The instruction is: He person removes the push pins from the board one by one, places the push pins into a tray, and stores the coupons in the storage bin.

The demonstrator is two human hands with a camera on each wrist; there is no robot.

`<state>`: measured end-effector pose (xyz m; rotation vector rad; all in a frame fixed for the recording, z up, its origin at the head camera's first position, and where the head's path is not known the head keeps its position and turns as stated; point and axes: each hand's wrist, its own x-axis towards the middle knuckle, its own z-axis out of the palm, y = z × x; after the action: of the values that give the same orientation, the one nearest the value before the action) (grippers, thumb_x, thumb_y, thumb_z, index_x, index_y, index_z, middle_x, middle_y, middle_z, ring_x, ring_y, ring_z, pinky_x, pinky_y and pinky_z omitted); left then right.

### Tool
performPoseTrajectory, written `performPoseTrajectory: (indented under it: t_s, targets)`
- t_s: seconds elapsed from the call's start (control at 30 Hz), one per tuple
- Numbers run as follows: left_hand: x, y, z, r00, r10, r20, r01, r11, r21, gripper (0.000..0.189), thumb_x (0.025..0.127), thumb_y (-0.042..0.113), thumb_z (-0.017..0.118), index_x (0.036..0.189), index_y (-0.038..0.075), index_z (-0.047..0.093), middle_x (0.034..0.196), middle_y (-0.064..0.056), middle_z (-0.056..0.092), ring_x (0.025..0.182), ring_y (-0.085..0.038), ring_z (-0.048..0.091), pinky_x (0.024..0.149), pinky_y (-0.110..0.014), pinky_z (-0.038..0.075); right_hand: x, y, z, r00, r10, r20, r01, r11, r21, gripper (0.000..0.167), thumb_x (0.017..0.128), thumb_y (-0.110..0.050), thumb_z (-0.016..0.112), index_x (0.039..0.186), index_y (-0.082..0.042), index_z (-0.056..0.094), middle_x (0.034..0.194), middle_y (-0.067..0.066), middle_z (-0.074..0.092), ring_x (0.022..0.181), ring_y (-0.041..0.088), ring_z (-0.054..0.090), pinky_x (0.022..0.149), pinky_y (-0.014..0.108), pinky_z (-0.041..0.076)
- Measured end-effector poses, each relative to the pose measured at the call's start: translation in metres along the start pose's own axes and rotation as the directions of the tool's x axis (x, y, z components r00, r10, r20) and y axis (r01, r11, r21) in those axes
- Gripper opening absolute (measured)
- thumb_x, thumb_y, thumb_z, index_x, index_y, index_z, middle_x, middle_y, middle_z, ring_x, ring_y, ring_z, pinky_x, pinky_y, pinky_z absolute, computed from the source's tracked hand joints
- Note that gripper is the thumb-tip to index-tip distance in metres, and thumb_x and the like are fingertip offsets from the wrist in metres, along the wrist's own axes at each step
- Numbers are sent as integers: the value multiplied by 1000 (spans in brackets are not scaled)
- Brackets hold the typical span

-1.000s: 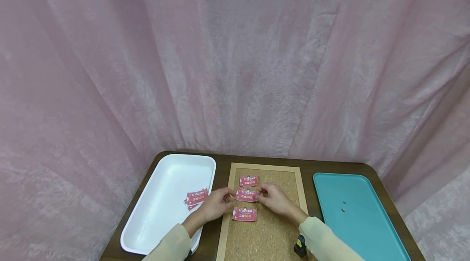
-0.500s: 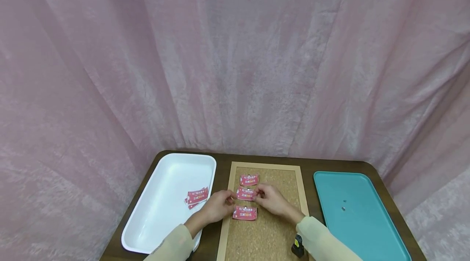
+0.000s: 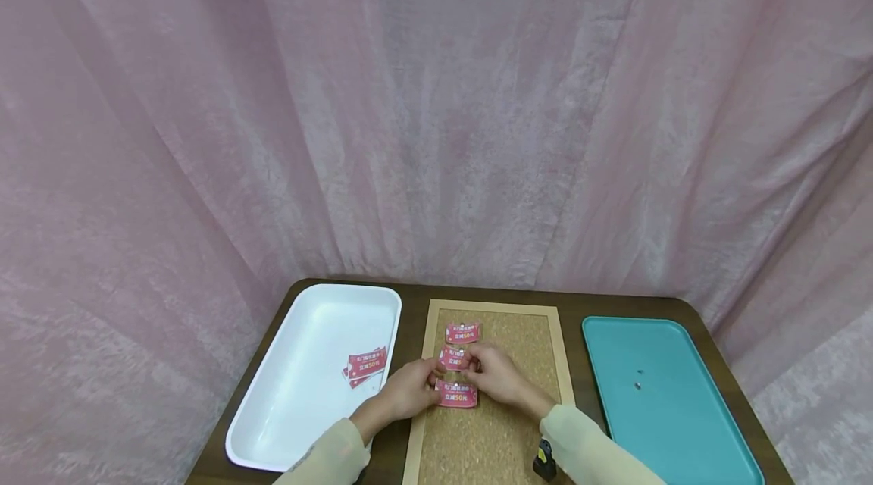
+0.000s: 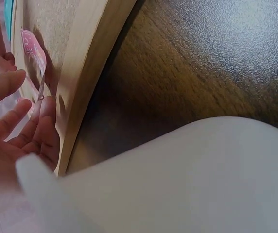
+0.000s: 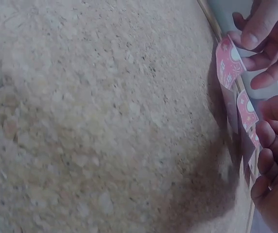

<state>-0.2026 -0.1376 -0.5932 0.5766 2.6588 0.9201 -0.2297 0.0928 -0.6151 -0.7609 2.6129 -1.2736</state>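
Three red coupons lie in a column on the cork board: top (image 3: 462, 333), middle (image 3: 452, 359) and bottom (image 3: 456, 394). A small shiny pin shows at the upper edge of each, and their ends curl up. My left hand (image 3: 411, 389) is at the left end of the middle coupon, its lower fingers beside the bottom one. A coupon tip (image 4: 41, 90) meets its fingertips in the left wrist view. My right hand (image 3: 496, 373) covers the middle coupon's right end, thumb and index finger bent around it. The exact contact there is partly hidden.
The wood-framed cork board (image 3: 498, 432) lies on a dark table (image 3: 573, 311). At left, a white tray (image 3: 300, 379) holds several more coupons (image 3: 366, 365). The teal tray (image 3: 682, 424) at right holds two small metallic pins (image 3: 637, 385).
Both hands have moved inward along the middle coupon. The right fingers now cover more of its right end, and the left hand has come rightward and slightly down.
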Motion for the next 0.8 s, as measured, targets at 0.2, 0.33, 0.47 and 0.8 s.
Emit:
performPoseTrajectory:
  t_s: [0.2,0.33,0.47,0.8]
  targets:
    - [-1,-2,0,1000,9,9,-8,1000,-8,36,86,10,79,121,7,69,91,2,64,75,-6,52,67,-26,45,1,2,8,1000,-5,-5,5,1000,-27,12,93,-5,76,88,-13,69,80,-7,61,71,2,54,63,21,47]
    - [-1,-3,1,1000,17,10,-16,1000,-25,34,89,10,78,121,5,69,83,5,61,68,-4,51,63,-24,44,3,2,12,1000,-15,4,15,1000,-13,14,92,-2,76,86,-12,68,78,-7,59,68,0,52,59,19,45]
    - [-1,-5,3,1000,18,10,-18,1000,-24,32,91,10,77,121,4,69,78,7,59,64,-3,50,61,-23,43,4,3,17,1000,-26,3,26,999,-18,15,92,-2,75,85,-13,68,78,-6,58,67,-1,51,57,18,44]
    - [-4,-3,4,1000,3,-7,-3,1000,-15,29,91,10,76,119,7,69,78,4,61,61,-4,47,57,-24,39,6,5,20,1000,0,14,1,999,-43,16,93,-3,75,85,-15,67,76,-7,58,66,0,50,57,20,43]
